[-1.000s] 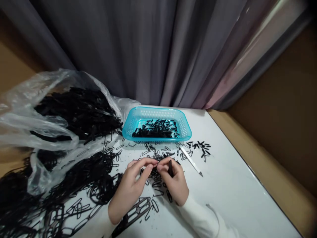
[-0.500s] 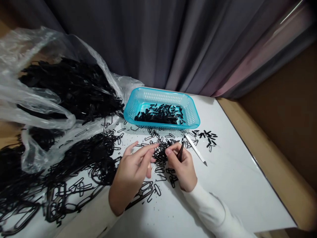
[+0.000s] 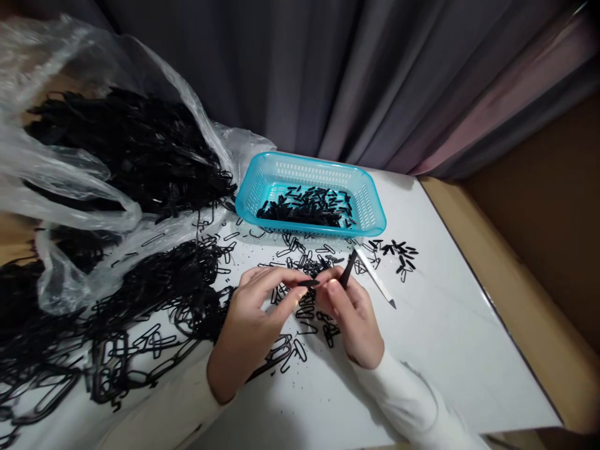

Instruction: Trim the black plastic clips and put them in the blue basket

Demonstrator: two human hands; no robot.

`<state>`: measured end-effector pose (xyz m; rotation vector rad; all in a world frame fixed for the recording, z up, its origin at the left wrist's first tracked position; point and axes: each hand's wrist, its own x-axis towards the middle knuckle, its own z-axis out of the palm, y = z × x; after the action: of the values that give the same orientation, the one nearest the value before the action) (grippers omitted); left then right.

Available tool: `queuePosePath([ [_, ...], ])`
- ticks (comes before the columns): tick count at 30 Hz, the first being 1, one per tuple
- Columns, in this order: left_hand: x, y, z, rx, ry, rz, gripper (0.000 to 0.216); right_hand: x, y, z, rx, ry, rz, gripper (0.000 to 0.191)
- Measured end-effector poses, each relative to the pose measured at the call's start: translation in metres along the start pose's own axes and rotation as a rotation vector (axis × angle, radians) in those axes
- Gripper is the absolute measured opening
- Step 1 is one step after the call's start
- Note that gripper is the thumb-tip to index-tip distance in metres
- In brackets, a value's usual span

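My left hand (image 3: pixel 262 312) pinches a small flat black oval piece (image 3: pixel 308 283) between thumb and fingers. At the piece's right end are the fingertips of my right hand (image 3: pixel 354 312), which also grips a slim black tapered tool (image 3: pixel 347 270); its exact kind is unclear. Beneath both hands lie thin black loop-shaped scraps (image 3: pixel 307 312), partly hidden by the fingers. Just beyond them stands a blue plastic basket (image 3: pixel 312 229) with many small black pieces (image 3: pixel 314 206) inside.
A clear plastic bag (image 3: pixel 60 187) full of black parts (image 3: pixel 126 150) sits at the left, with black frames (image 3: pixel 107 362) spread before it. A white stick with a dark tip (image 3: pixel 375 275) and several black pieces (image 3: pixel 400 253) lie at the right. A grey curtain (image 3: pixel 300 75) hangs behind.
My left thumb and fingers have closed on the black oval piece, which now shows between my hands. The right hand has turned slightly, still with the black tool. The view has shifted a little.
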<state>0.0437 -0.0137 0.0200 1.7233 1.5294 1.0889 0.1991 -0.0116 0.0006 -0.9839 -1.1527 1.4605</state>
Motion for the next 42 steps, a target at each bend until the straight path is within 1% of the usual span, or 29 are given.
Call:
queuePosePath([
  [2,0.000,0.000,-0.001,0.005,0.022,0.005,0.010,-0.001,-0.003,-0.002,0.004,-0.017,-0.045,0.025],
  [5,-0.001,0.001,-0.001,0.013,0.041,0.000,0.009,-0.001,-0.009,-0.007,-0.122,0.001,-0.126,0.020],
  [8,-0.001,0.003,-0.001,0.011,0.050,-0.004,0.009,-0.001,-0.016,-0.013,-0.360,0.097,-0.261,0.021],
  [11,-0.001,0.004,-0.002,0.007,0.045,0.000,0.009,-0.004,-0.021,-0.019,-0.650,0.227,-0.456,0.027],
  [13,-0.001,0.004,-0.003,0.017,0.041,0.008,0.008,-0.006,-0.022,-0.021,-0.740,0.312,-0.561,0.027],
  [15,-0.001,0.005,-0.004,0.038,0.032,0.028,0.008,-0.009,-0.021,-0.019,-0.694,0.388,-0.622,0.025],
  [17,-0.001,0.005,-0.005,0.064,0.013,0.053,0.008,-0.012,-0.020,-0.016,-0.556,0.441,-0.675,0.020],
  [19,-0.001,0.005,-0.004,0.087,-0.005,0.073,0.009,-0.015,-0.019,-0.011,-0.432,0.462,-0.743,0.014],
  [20,0.000,0.004,-0.004,0.096,-0.013,0.080,0.009,-0.017,-0.019,-0.009,-0.406,0.449,-0.779,0.014],
  [22,-0.001,0.004,-0.003,0.109,-0.017,0.093,0.008,-0.021,-0.020,-0.006,-0.429,0.400,-0.829,0.018],
  [25,-0.002,0.003,-0.002,0.122,-0.005,0.133,0.007,-0.027,-0.019,-0.005,-0.513,0.350,-0.861,0.021],
  [33,-0.004,0.004,-0.003,0.127,0.001,0.157,0.007,-0.023,-0.013,-0.002,-0.631,0.314,-0.937,0.023],
  [39,-0.004,0.003,-0.003,0.124,-0.004,0.158,0.008,-0.024,-0.011,0.001,-0.636,0.301,-0.939,0.025],
  [42,-0.005,0.004,-0.003,0.125,-0.011,0.161,0.009,-0.024,-0.011,0.001,-0.618,0.323,-0.936,0.024],
])
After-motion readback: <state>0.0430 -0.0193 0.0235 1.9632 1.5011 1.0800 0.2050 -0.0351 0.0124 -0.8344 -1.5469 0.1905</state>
